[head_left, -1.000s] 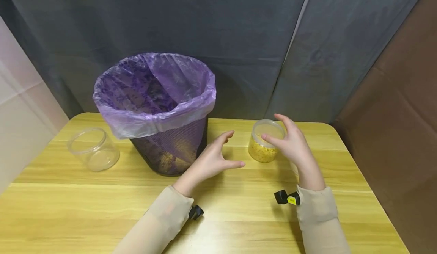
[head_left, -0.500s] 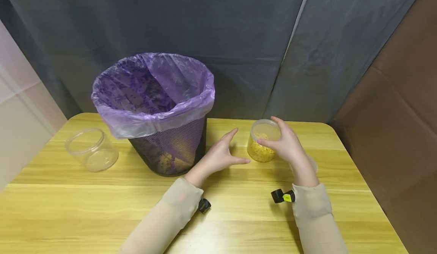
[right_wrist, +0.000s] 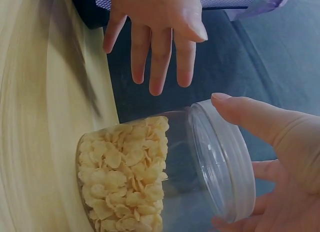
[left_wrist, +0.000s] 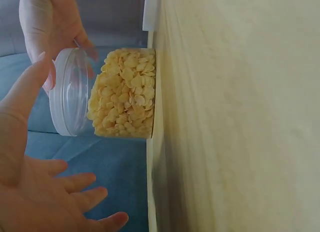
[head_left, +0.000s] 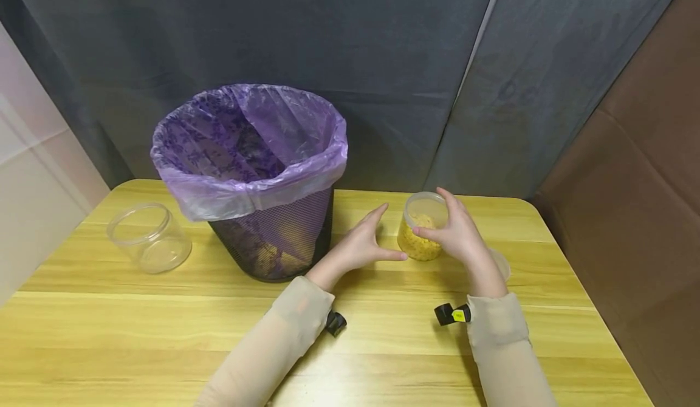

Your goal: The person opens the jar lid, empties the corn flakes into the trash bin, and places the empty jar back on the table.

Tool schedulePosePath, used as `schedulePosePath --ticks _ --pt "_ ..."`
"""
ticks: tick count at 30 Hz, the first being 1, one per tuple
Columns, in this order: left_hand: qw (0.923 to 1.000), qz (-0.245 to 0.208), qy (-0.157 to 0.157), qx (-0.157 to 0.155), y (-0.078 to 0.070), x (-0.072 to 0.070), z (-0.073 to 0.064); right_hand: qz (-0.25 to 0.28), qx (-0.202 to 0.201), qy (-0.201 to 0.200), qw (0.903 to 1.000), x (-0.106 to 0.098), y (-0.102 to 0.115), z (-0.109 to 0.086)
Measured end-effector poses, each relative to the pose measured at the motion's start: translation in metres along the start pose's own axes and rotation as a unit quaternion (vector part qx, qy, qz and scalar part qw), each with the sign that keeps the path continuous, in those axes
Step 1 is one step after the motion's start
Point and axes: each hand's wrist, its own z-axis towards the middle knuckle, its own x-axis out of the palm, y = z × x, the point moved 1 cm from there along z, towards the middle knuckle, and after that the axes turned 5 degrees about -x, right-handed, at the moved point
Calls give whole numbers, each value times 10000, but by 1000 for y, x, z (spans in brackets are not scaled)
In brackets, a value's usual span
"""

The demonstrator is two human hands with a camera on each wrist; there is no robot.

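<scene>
A clear round jar point(head_left: 418, 244) partly filled with yellow corn flakes point(left_wrist: 125, 94) stands on the wooden table, right of the middle. My right hand point(head_left: 460, 232) holds it near the top from the right side, thumb at the pale rim point(right_wrist: 235, 162) and fingers behind. To the left of the jar, my left hand point(head_left: 356, 248) is spread, its thumb pointing at the jar's lower side and nothing in its grasp. In the left wrist view its fingers point(left_wrist: 82, 184) reach out straight beside the jar.
A black mesh bin point(head_left: 273, 237) lined with a purple bag point(head_left: 257, 197) stands left of centre. Another clear jar point(head_left: 150, 240), with nothing in it, sits at the left. Partly behind my right wrist lies a clear round disc point(head_left: 501, 266). A dark curtain point(head_left: 394, 79) hangs behind the table.
My left hand has moved right, closer to the corn flakes jar. My right hand has come in leftward around the jar's rim, and more of the clear disc shows.
</scene>
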Motion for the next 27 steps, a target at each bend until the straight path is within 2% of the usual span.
schedulePosePath --ticks 14,27 --pt "9994 -205 253 137 -1 11 18 -95 77 -154 9998 1 -4 2" --pt "9984 -287 476 57 0 16 30 -196 43 -213 9996 2 -3 3"
